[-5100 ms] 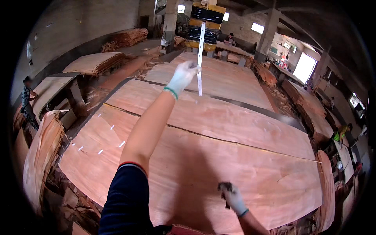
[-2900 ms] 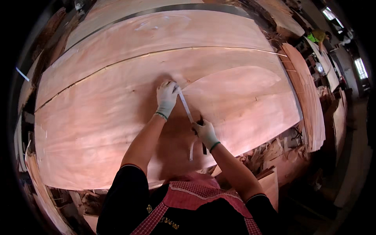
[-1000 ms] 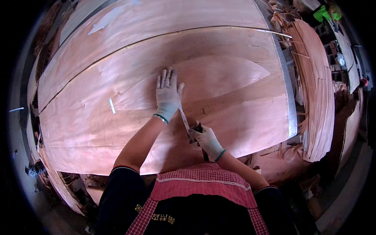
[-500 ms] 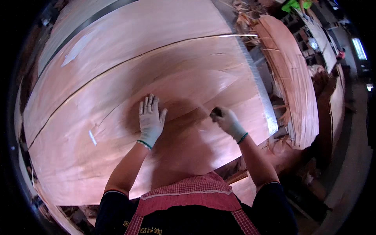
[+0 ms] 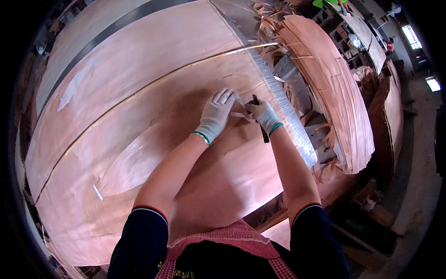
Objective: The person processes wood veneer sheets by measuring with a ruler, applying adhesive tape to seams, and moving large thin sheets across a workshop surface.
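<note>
A broad pinkish wood veneer sheet (image 5: 223, 172) spreads beneath both hands. My left hand (image 5: 214, 116), in a pale glove with a green cuff, rests on the sheet with its fingers stretched out. Close to its right, my gloved right hand (image 5: 264, 115) is closed around a dark, flat, blade-like tool (image 5: 265, 135), whose ends stick out above and below the fist. A thin pale strip (image 5: 239, 115), perhaps tape, shows between the hands; whether the right fingers also pinch it I cannot tell. A small white strip (image 5: 98, 192) lies farther left on the sheet.
A long narrow gap edged with a light band (image 5: 153, 76) crosses the sheet. Silvery wrapping (image 5: 290, 122) runs along its right edge. Beyond stands a stack of veneer pieces (image 5: 332, 88), with torn scraps (image 5: 274, 28) around. A person's green garment (image 5: 320, 3) shows far off, top right.
Both hands have moved away from me and closer together; the left also went right. The dark tool and the pale strip now show more clearly. My view has shifted slightly.
</note>
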The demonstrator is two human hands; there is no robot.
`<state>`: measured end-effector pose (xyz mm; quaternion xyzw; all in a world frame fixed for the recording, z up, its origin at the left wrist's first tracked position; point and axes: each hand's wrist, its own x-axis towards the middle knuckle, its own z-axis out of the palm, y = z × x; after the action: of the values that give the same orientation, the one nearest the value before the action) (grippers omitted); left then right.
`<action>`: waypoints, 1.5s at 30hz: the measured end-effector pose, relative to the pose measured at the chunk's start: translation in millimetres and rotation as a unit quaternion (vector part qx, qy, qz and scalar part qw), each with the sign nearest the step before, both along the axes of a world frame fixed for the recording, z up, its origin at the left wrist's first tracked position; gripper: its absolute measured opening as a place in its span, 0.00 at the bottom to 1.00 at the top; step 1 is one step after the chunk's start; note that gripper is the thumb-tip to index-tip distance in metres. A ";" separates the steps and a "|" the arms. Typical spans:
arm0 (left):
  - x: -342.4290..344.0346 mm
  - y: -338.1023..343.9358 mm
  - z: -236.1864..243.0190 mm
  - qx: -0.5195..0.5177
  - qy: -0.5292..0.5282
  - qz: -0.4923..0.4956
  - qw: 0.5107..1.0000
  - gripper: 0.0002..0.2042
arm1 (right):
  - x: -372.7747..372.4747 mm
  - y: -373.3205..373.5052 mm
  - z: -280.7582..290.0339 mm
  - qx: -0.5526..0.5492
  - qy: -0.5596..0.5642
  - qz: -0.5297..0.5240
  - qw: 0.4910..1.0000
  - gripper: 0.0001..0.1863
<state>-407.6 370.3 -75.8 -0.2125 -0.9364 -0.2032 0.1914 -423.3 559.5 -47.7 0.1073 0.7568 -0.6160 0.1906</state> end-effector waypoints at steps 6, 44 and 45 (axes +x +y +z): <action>-29.0 28.9 -16.7 -0.179 -0.049 -0.132 0.974 0.22 | -9.5 52.5 -57.7 0.054 0.005 0.012 0.998 0.19; 147.2 -251.2 -19.5 -0.080 -0.154 0.214 0.961 0.23 | 48.7 -311.7 -19.7 0.370 0.222 0.311 0.847 0.15; 147.3 -250.5 -23.5 -0.160 -0.163 0.191 0.955 0.24 | 56.5 -312.8 -23.0 0.373 0.217 0.311 0.847 0.15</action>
<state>-260.3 119.8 -99.3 -0.0220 -0.9982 -0.0428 0.0352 -366.8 246.7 -70.7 -0.2072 0.9453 -0.2033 0.1490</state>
